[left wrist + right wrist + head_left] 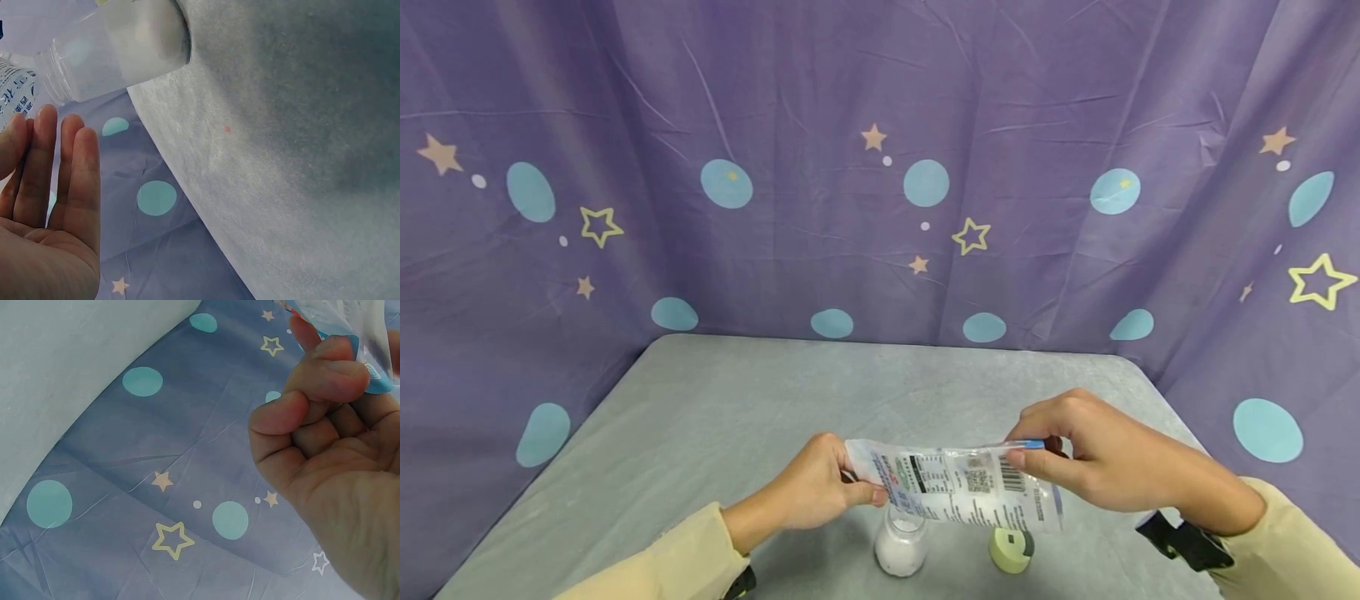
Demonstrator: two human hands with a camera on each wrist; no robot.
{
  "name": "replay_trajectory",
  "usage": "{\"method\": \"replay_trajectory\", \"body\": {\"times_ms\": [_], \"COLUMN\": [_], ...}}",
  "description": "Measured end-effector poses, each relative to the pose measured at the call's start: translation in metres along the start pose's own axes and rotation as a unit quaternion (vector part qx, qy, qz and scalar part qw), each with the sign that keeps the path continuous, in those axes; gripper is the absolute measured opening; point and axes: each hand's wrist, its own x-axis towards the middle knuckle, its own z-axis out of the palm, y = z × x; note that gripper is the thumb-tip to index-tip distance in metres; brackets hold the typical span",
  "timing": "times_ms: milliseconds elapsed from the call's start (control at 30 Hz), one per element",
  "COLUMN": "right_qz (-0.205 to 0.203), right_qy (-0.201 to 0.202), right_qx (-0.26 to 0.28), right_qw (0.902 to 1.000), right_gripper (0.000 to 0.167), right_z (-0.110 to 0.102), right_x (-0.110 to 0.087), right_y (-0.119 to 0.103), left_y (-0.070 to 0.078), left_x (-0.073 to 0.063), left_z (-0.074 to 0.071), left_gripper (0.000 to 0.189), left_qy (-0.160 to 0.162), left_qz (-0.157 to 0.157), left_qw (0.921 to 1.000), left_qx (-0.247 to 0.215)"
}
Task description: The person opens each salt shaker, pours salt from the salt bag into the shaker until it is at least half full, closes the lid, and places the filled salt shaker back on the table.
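Note:
A printed plastic bag (955,487) with a barcode and small text stretches between both hands above the table. My left hand (820,487) pinches its left end between thumb and fingers. The right hand (1090,458) grips its upper right corner, where a blue edge shows; in the right wrist view the bag's blue corner (377,382) sticks out past the curled fingers. Beneath the bag's left part stands a clear jar (901,546), partly filled with white stuff. In the left wrist view, the bag's left end is at the mouth of the jar (119,53).
A pale green round lid (1009,553) lies on the table right of the jar, partly hidden by the bag. The grey cloth-covered table (737,400) ends at a purple curtain (820,250) with stars and blue spots.

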Motion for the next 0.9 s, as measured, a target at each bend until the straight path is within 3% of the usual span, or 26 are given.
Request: {"method": "replay_trajectory", "body": {"times_ms": [900], "right_qz": [-0.001], "right_qy": [0.003], "right_qx": [-0.01], "right_qw": [0.9999], "right_gripper": [0.02], "right_z": [-0.0022], "right_x": [0.0013], "right_y": [-0.0016], "left_y": [0.0012], "left_x": [0.0], "left_z": [-0.0004], "left_gripper": [0.012], "left_qy": [-0.01], "left_qz": [-0.003], "left_qw": [0.9999], "left_qx": [-0.001]}}
